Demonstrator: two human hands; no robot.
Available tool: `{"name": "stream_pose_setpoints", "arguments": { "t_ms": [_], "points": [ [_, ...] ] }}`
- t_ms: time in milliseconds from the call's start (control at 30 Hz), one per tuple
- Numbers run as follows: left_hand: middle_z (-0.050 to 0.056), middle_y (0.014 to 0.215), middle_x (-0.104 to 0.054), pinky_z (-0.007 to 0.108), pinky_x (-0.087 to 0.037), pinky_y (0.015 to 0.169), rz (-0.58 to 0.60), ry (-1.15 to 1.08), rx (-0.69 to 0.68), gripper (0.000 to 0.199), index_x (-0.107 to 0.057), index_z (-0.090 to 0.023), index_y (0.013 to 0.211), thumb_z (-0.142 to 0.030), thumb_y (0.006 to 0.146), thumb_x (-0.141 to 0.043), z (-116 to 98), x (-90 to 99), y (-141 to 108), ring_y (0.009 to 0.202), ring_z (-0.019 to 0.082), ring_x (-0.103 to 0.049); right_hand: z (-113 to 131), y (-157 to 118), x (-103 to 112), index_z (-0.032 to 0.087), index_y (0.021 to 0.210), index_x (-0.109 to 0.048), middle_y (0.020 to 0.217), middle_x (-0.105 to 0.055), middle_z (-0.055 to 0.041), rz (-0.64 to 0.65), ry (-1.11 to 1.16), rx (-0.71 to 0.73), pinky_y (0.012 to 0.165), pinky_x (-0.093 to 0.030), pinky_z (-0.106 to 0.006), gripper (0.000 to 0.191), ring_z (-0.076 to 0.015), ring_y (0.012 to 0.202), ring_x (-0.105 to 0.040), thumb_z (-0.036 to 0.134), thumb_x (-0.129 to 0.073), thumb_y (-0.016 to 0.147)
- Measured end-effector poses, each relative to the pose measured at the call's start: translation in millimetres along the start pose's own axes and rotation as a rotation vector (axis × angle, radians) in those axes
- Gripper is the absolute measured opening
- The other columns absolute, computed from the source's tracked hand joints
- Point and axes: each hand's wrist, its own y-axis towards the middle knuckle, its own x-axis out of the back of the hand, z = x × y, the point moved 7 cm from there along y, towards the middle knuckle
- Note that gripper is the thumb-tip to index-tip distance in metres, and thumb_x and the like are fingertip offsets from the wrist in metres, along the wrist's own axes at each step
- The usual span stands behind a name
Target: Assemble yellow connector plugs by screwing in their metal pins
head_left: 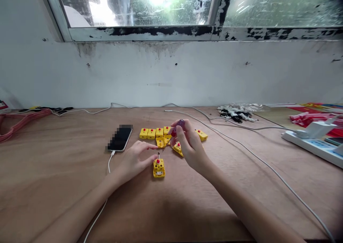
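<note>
My right hand [189, 143] is closed around the purple-red handle of a small screwdriver [181, 123], whose thin shaft slants down to the left. My left hand [136, 159] has its thumb and index finger apart. Its thumb tip is close beside a yellow block with a red dot [159, 168]; whether they touch I cannot tell. A small metal screw or pin [159, 154] shows just behind that block. Beyond the hands, several yellow blocks [151, 133] stand in a row, with an open yellow shell piece [160, 142] before them. Another yellow block [177, 149] is partly hidden by my right hand.
A phone [121, 137] on a white cable lies left of the blocks. White cables [241, 148] cross the right side to a power strip [313, 146]. Black and white small parts [237, 113] lie at the back; red wires [24, 119] lie far left.
</note>
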Motion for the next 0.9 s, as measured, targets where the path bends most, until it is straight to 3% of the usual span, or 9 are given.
{"name": "stream_pose_setpoints", "arguments": {
  "t_ms": [333, 900],
  "points": [
    [0.003, 0.110, -0.065, 0.039, -0.045, 0.093, 0.129, 0.018, -0.094, 0.017, -0.067, -0.024, 0.098, -0.030, 0.083, -0.063, -9, -20.3, -3, 0.106, 0.023, -0.053, -1, -9, -18, 0.021, 0.087, -0.041, 0.071, -0.051, 0.0017, 0.146, -0.137, -0.014, 0.050, -0.040, -0.024, 0.020, -0.0097, 0.053, -0.051, 0.038, -0.034, 0.095],
    [0.004, 0.106, -0.066, 0.037, -0.046, 0.089, 0.134, -0.023, -0.079, 0.014, -0.066, -0.023, 0.095, -0.029, 0.083, -0.062, -9, -22.9, -3, 0.102, 0.022, -0.055, -6, -12, -20, 0.022, 0.090, -0.039, 0.076, -0.053, -0.0002, 0.158, -0.168, -0.003, 0.052, -0.042, -0.026, 0.020, -0.0108, 0.056, -0.054, 0.039, -0.033, 0.095]
  ]
}}
